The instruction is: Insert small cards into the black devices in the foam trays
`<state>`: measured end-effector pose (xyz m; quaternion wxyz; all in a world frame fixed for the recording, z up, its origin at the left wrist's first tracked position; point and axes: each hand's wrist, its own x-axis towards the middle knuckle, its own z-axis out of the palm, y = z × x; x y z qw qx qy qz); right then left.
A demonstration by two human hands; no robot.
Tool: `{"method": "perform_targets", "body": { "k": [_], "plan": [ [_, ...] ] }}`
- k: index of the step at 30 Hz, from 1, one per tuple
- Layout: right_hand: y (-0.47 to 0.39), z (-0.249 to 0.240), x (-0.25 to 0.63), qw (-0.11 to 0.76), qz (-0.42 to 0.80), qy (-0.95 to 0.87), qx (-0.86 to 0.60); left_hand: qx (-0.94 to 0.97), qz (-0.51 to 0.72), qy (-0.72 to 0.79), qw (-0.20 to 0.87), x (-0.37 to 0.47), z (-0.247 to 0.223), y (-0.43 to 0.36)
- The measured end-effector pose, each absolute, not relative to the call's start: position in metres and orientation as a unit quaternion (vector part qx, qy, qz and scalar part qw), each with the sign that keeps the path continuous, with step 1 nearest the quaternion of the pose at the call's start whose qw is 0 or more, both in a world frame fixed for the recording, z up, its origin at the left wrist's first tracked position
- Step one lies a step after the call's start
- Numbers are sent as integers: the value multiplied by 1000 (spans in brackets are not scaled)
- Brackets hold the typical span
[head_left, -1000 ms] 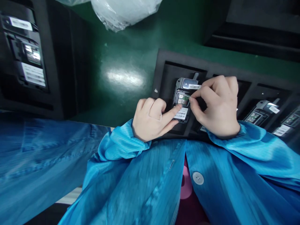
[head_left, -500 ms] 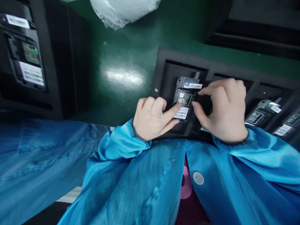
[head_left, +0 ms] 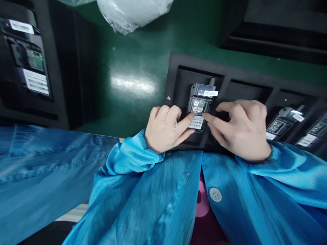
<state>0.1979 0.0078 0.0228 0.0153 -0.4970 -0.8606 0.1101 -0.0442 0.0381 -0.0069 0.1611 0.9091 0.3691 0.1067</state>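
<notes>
A handheld radio with a stubby antenna lies back side up in a recess of the black foam tray. Its battery bay is uncovered, with metal card slots, green circuit board and a white barcode label showing. My left hand grips its left side: the index fingertip presses at the lower edge of the slots, the thumb lies by the lower left edge, and the other fingers are curled. From the right, my right hand reaches in with fingers apart, one fingertip touching the bay beside the left fingertip. Nothing shows in its grasp.
More radios of this kind sit in recesses to the right. Another foam block holding an opened radio stands at the left. A plastic bag lies at the back of the green tabletop; black foam is at the back right.
My right hand has come down and left, from thumb and finger held apart near the radio's right edge to a fingertip on the slots. My left hand stays in place.
</notes>
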Motion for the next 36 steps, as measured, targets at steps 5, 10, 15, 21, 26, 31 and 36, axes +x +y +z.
{"method": "perform_targets", "body": {
  "k": [5, 10, 15, 21, 26, 31, 36],
  "plan": [
    [12, 23, 200, 27, 110, -848, -518, 907, 122, 372, 156, -44, -5, 44],
    [13, 23, 196, -38, 97, -837, -538, 912, 55, 379, 148, -39, -2, 53],
    [15, 28, 191, -80, 106, -840, -526, 908, -21, 385, 164, -35, 1, 56],
    [9, 26, 193, -50, 145, -829, -538, 904, -8, 396, 160, -34, -1, 53],
    [4, 23, 193, -30, 126, -837, -531, 904, -13, 402, 143, -32, -3, 51],
    [1, 18, 192, 19, 128, -848, -514, 895, -34, 414, 164, -28, 7, 52],
    [-1, -5, 209, 141, 153, -822, -531, 917, 9, 356, 180, -31, -6, 48]
  ]
}}
